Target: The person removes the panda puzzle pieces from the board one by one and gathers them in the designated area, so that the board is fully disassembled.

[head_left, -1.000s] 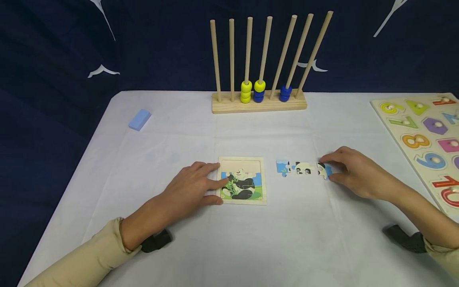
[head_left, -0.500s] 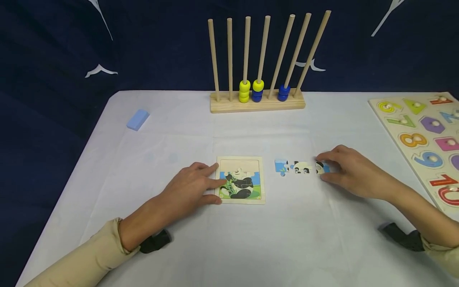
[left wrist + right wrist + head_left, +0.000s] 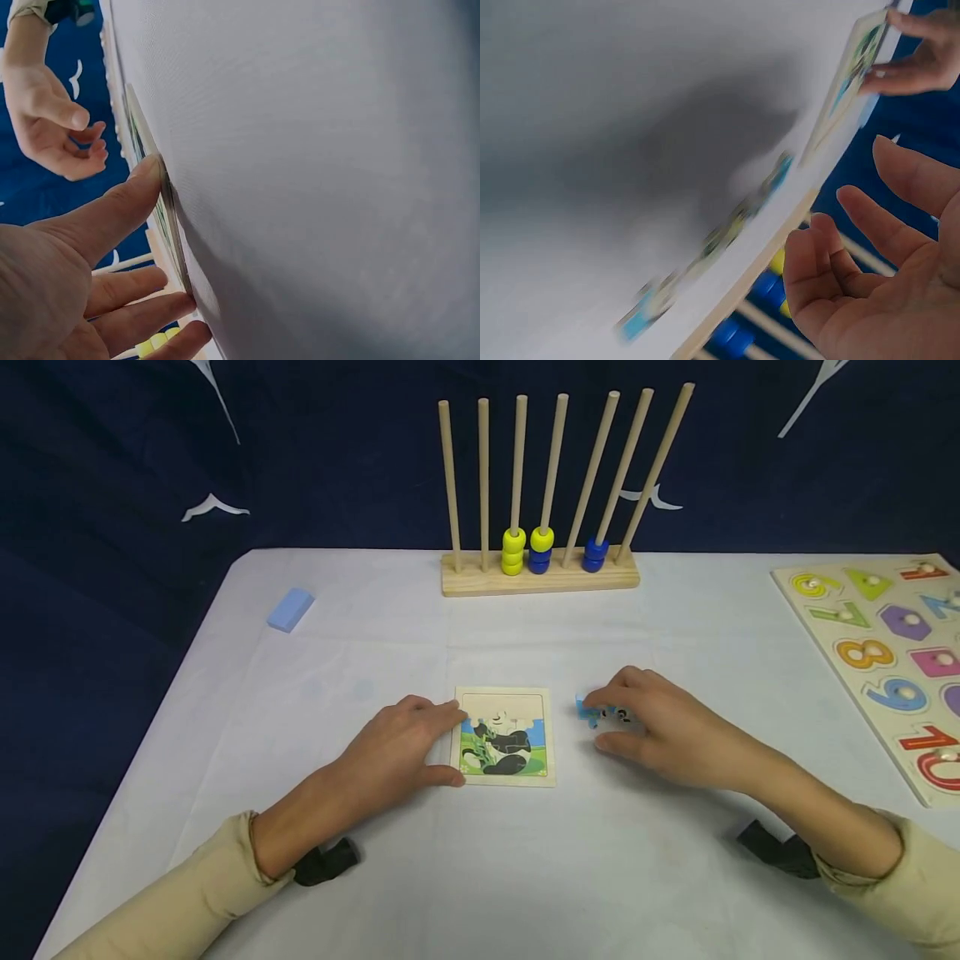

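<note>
Pieces (image 3: 589,714) might be scattered if brushed by the spread, empty right hand (image 3: 663,727); the frame (image 3: 550,743) might be skewed if pushed by the straight-fingered left hand (image 3: 390,747) touching it.

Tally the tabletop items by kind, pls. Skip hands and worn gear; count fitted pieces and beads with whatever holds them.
Panda puzzle board: 1
Loose puzzle pieces: 3
Peg rack with beads: 1
Number and shape board: 1
Blue block: 1
Total: 7
</note>
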{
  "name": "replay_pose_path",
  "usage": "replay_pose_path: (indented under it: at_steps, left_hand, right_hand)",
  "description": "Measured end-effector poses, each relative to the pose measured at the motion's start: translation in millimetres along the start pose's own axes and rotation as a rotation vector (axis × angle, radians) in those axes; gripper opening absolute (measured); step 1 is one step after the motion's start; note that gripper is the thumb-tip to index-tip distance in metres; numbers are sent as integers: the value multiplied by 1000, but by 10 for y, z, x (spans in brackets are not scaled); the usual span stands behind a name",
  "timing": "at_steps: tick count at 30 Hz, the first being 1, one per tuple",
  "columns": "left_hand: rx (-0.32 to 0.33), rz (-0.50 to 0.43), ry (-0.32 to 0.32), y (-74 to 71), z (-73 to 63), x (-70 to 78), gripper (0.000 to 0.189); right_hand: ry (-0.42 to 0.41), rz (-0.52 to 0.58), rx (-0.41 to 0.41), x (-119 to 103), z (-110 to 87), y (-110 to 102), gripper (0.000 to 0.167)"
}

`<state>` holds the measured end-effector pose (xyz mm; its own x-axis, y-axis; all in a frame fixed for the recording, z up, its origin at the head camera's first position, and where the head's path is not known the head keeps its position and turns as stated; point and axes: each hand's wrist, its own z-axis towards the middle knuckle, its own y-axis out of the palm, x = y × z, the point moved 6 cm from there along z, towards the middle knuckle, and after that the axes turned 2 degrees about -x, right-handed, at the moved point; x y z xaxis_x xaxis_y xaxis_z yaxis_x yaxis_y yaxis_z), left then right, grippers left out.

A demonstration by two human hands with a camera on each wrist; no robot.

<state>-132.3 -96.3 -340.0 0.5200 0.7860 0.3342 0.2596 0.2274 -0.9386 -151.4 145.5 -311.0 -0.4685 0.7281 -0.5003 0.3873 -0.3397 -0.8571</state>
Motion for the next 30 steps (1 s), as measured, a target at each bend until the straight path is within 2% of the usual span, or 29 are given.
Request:
replay_pose_path:
  at_steps: [7,10,16,22,30]
  left_hand:
    - [-24,75,39,-3,28,2,61]
    - [-34,79,36,-7,39,-9,61]
    - [-63,59,15,-16,34,-33,61]
    - [-42,45,43,-53,17,-54,49]
    - [-59,28,49,-49,27,-109,50]
  right_hand:
    - [-111,60,-36,-337,247,166,31]
    - [-140,84,-71,-444,367,258,33]
    - [-128,117,-121,-569,603,404,35]
    - [-89,84,-196,-627,716,530,32]
    - [-86,9,-178,-699,785,585,35]
